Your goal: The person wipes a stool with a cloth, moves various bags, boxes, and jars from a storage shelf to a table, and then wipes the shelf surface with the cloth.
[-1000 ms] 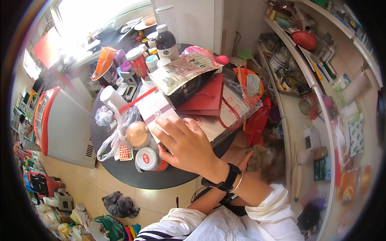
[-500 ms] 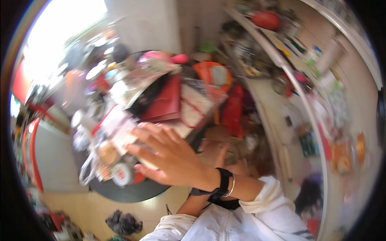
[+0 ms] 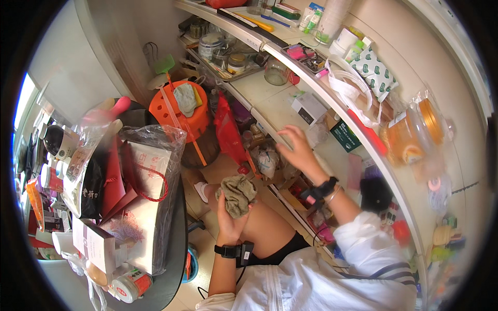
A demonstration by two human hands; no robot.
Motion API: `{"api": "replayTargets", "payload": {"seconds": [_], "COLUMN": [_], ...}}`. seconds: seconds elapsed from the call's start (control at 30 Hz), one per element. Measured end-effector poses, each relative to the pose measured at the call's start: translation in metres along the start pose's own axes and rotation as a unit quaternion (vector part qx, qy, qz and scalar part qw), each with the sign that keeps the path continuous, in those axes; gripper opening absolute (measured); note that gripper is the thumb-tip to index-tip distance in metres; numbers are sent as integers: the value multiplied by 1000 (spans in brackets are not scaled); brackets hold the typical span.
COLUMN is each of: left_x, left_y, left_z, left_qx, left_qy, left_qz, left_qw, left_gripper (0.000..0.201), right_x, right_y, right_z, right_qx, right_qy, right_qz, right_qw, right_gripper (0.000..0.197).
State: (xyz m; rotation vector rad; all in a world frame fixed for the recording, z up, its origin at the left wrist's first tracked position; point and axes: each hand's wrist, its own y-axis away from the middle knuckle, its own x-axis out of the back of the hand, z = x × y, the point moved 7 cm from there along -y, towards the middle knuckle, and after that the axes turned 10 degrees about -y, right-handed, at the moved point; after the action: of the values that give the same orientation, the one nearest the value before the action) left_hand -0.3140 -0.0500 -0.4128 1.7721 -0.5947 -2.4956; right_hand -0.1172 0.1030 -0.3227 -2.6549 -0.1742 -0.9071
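My left hand (image 3: 231,228) is closed around a crumpled grey-green cloth (image 3: 237,195), held above my bare thigh. My right hand (image 3: 300,151) reaches forward with its fingers apart and nothing in them. It hovers at the edge of the lower shelf (image 3: 254,96), and I cannot tell whether it touches anything. Nearest to it are a white box (image 3: 309,108) on that shelf and a clear plastic bag (image 3: 266,161) below. A dark green box (image 3: 345,136) stands further right. Both wrists carry black straps.
A dark round table (image 3: 174,259) on the left is loaded with bags, boxes and jars. Ahead stands an orange bucket (image 3: 179,116) with a cloth on it, beside a red bag (image 3: 226,127). The curved upper shelf edge (image 3: 332,93) runs along my right, holding packets and an orange-lidded jar (image 3: 430,122).
The view has turned right, from the table toward the shelves. My right hand has gone from over the table to the lower shelf. The cloth in my left hand now shows clearly.
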Motion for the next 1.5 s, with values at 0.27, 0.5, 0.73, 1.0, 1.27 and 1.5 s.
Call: {"api": "replayTargets", "payload": {"seconds": [0.27,0.5,0.73,1.0,1.27,1.5], "left_x": [-3,-6,4,3,8,2], "left_y": [-6,-14,-22,-22,-30,-27], "left_z": [-5,-7,-11,-4,-17,-13], "left_qx": [21,62,59,64,69,59], "left_qy": [6,-34,-21,-77,-19,-11], "left_qz": [36,82,53,84,30,10], "left_qw": [999,994,997,991,997,998], "left_gripper": [45,47,52,52,48,50], "right_x": [45,11,-14,-42,-33,50], "right_y": [-97,-164,-191,-217,-230,-241], "right_z": [172,208,233,231,220,252], "right_qx": [-79,-142,-81,-52,11,-44], "right_qy": [268,272,468,549,569,262], "right_qz": [25,-21,13,-48,-59,148], "right_qw": [960,952,880,833,820,953], "right_gripper": [53,65,62,39,41,30]}}
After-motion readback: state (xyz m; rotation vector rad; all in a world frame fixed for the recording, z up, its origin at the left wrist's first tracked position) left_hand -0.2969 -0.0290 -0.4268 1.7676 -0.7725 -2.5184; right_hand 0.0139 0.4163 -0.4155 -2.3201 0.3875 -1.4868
